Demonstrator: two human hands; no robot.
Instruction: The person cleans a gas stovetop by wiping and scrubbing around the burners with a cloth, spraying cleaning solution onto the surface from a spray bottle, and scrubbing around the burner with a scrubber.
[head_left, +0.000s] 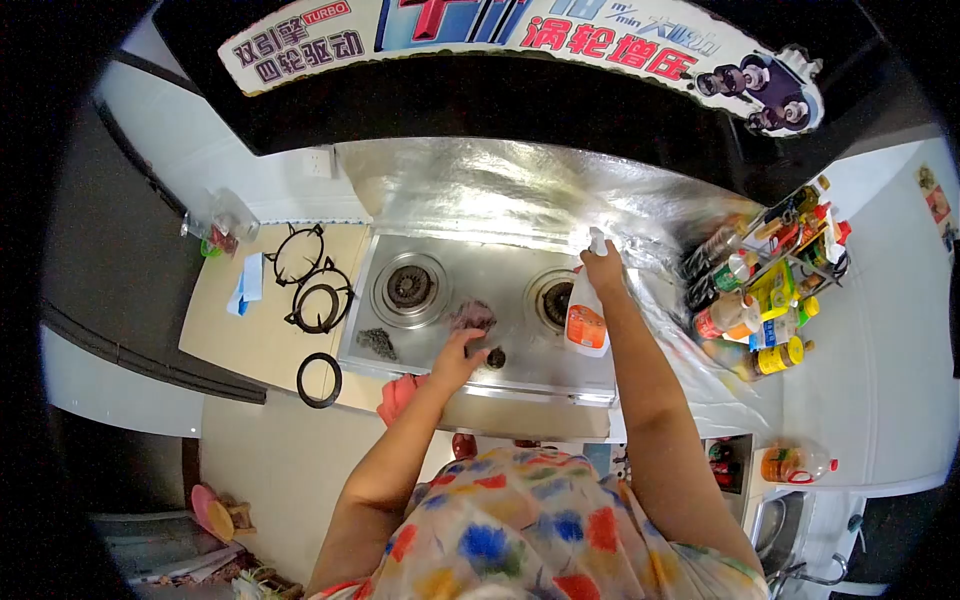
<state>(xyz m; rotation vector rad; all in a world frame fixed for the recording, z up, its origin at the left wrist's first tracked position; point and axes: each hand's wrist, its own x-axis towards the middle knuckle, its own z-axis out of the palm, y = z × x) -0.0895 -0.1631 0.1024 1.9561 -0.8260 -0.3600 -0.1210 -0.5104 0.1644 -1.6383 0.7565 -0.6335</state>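
Note:
My right hand point(602, 270) is closed around the neck of a white spray bottle point(587, 325) with an orange label, held over the right burner point(558, 300). My left hand point(458, 362) hovers at the front of the steel gas stove point(440, 268), fingers apart and holding nothing. Just beyond its fingertips lies a crumpled greyish-pink cloth point(473, 316). A small dark round part point(496, 357) is close to its right side. To its left, a dark mesh scrubber point(377, 343) rests on the stovetop, near the uncovered left burner point(410, 287).
Black pan supports point(320, 296), a black ring point(319, 380) and a blue cloth point(247, 284) lie on the left counter. Red cloth point(400, 396) hangs at the front edge. Bottles point(735, 315) crowd a rack on the right. A range hood point(480, 100) overhangs the stove.

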